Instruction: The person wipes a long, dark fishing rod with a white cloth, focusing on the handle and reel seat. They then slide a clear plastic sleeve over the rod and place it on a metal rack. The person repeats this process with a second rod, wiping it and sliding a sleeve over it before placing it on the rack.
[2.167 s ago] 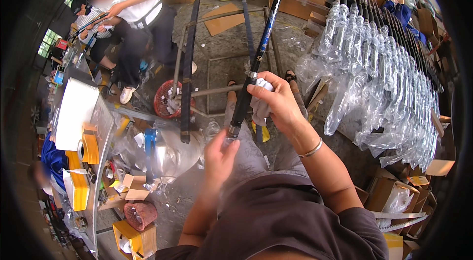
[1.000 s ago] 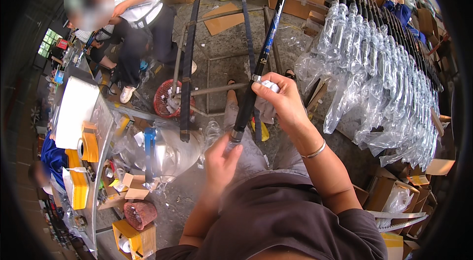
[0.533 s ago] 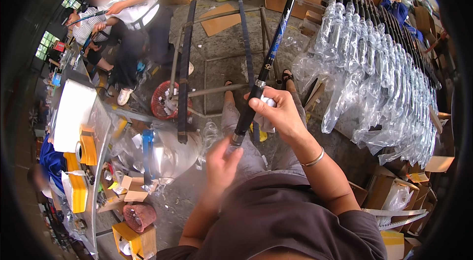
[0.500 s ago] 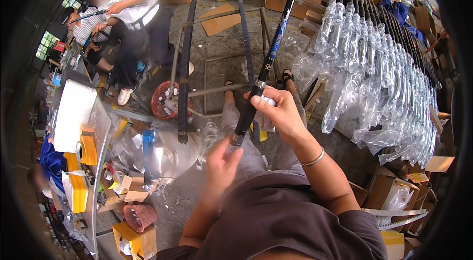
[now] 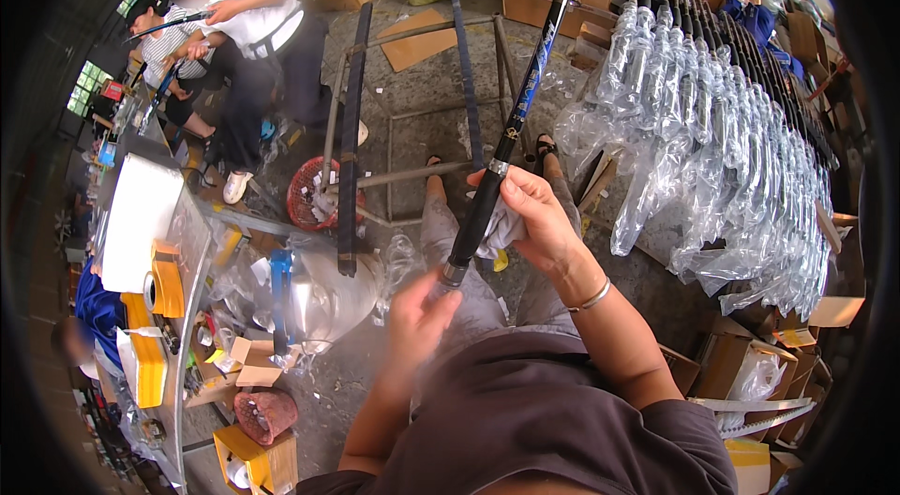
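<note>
A collapsed telescopic fishing rod (image 5: pixel 526 94), black with blue patterning and silver rings, slants up and away in front of me. My left hand (image 5: pixel 419 312), a little blurred, is closed round its butt end just below a silver ring. Higher up, my right hand (image 5: pixel 534 217) grips the rod at the top of the black handle, near another silver ring. A pale cloth (image 5: pixel 506 228) is bunched under the right fingers against the handle. The rod's tip with small guides points to the cardboard boxes at the back.
At right hangs a row of rods in clear plastic sleeves (image 5: pixel 712 120). A metal frame with padded bars (image 5: pixel 352 134) stands ahead, with a red basket (image 5: pixel 305 187) beside it. Left is a cluttered workbench (image 5: pixel 194 256). Two people handle rods at the back left.
My right hand has shifted slightly down and right along with the rod, and more of the cloth shows. The rod leans a bit further right. A seated person at back left has raised their head.
</note>
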`<action>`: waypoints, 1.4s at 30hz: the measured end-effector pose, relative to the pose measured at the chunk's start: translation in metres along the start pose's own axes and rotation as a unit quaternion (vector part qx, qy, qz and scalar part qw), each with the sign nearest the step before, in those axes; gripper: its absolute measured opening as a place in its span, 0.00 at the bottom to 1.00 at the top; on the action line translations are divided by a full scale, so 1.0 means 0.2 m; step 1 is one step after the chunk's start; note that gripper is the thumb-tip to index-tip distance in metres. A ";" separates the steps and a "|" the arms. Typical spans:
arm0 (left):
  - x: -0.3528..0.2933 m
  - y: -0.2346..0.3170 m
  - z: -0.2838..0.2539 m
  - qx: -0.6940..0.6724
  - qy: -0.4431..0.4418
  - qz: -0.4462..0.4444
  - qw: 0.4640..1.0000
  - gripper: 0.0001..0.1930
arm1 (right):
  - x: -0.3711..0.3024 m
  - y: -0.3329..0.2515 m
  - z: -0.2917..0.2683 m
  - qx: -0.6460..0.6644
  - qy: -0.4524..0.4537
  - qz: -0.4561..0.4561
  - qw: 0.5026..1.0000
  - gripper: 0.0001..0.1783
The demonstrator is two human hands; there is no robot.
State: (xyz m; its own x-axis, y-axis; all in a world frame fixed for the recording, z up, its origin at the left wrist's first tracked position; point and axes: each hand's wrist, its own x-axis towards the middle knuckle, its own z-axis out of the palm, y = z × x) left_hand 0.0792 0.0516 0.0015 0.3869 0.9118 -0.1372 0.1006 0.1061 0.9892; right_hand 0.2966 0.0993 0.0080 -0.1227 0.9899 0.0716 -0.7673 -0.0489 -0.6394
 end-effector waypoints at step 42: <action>0.01 0.08 0.09 0.326 0.160 0.204 0.909 0.17 | -0.02 -0.02 0.12 -0.209 0.140 -0.080 0.964 0.13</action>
State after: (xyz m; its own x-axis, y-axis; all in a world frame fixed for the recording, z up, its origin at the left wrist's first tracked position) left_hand 0.0974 0.0485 0.0152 0.2387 0.9019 0.3599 0.5712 -0.4301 0.6991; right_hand 0.2858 0.0931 0.0292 0.1963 0.9803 0.0224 -0.4336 0.1073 -0.8947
